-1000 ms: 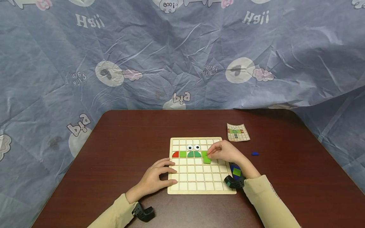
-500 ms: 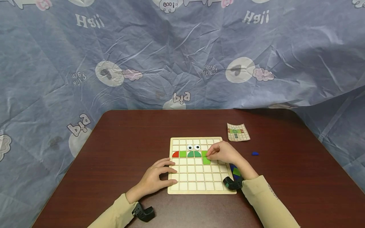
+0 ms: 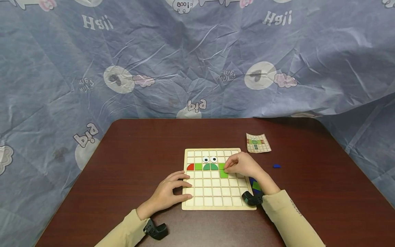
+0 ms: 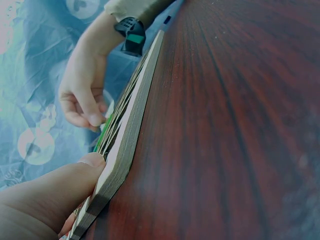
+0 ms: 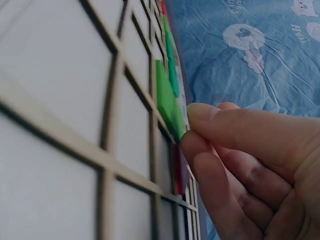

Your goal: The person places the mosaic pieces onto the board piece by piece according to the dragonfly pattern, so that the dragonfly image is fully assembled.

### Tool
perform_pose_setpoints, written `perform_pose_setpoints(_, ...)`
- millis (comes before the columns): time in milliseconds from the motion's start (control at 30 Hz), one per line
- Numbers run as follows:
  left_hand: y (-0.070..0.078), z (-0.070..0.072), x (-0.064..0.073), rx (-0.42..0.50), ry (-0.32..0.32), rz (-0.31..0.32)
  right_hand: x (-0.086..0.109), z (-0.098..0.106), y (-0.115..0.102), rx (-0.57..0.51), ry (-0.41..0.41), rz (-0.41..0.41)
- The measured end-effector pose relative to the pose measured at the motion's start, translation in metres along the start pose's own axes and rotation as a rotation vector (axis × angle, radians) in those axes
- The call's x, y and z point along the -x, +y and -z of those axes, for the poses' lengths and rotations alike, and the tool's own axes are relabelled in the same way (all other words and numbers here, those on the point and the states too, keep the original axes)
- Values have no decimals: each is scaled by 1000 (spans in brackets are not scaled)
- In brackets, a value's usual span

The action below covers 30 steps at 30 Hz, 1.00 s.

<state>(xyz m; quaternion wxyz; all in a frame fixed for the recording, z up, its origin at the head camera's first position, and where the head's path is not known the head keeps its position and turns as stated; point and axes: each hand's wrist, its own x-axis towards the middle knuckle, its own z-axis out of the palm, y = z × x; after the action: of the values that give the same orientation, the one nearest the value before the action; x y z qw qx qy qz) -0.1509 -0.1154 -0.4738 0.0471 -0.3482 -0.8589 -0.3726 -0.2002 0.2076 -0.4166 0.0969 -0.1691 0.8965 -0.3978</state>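
A wooden grid board (image 3: 208, 201) lies on the table, with colored pieces along its third row. My right hand (image 3: 243, 164) is over its right side, thumb and fingertips pinching the upper right corner of a green square tile (image 3: 223, 174). That tile sits in a fourth-row cell, below another green tile (image 3: 221, 166). In the right wrist view the held tile (image 5: 167, 97) stands slightly proud of the grid lines. My left hand (image 3: 166, 192) rests at the board's left edge with spread fingers; the left wrist view shows its thumb (image 4: 75, 180) against the rim.
Two eye pieces (image 3: 210, 160), teal quarter rounds (image 3: 210, 167) and a red piece (image 3: 190, 167) are on the board. A picture card (image 3: 258, 143) lies behind it. Blue and green pieces (image 3: 256, 186) lie partly under my right wrist; a small blue piece (image 3: 276, 166) is farther right.
The green tile in my right fingers has gone from slightly askew to square in its fourth-row cell. My right hand shifted a little left; my left hand stayed put.
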Motion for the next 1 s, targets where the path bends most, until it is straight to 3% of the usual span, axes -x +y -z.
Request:
perform_pose_setpoints(367,1,0,0,6,0,-3,13,40,7,-115,45,-28)
perform_pose_setpoints(600,0,0,0,3,-4,3,23,63,22,-117,61,-28)
perform_pose_setpoints(1000,-1,-1,0,-7,3,-9,23,63,54,-103,18,-110)
